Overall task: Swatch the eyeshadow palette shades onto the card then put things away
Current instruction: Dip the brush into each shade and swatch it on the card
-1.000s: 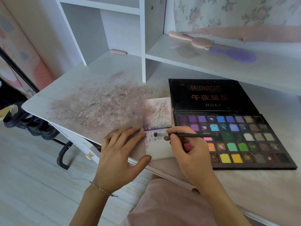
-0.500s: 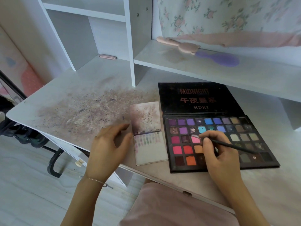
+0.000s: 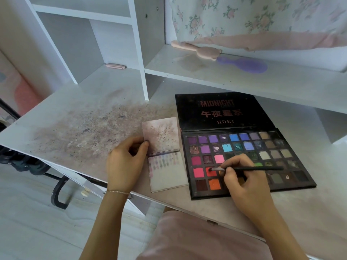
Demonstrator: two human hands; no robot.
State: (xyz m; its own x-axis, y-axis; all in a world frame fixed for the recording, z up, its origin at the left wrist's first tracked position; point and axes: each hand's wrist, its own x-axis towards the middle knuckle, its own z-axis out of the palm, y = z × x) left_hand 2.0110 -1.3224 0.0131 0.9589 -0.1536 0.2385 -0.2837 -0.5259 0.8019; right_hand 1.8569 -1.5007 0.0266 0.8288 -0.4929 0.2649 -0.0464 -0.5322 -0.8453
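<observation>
Eyeshadow palette [image 3: 270, 147]: our right hand [image 3: 244, 182] grips the brush [image 3: 253, 168], tip in the red pan [image 3: 211, 173]; overloading could dust neighbouring shades. Our left hand [image 3: 125, 164] pinches the card [image 3: 167, 171] edge and may smear swatches.

Soft, even daylight, faint shadows, wide-angle bending, perhaps slight edge blur.

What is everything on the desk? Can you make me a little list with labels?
palette: open flat on the desk, right of the card
card: a row of swatches across its middle
right hand: holds the brush
brush: tip in a red shade
left hand: curled at card's left edge, thumb touching
desk: dusted with powder
shelf: pink hairbrush, purple hairbrush
</observation>
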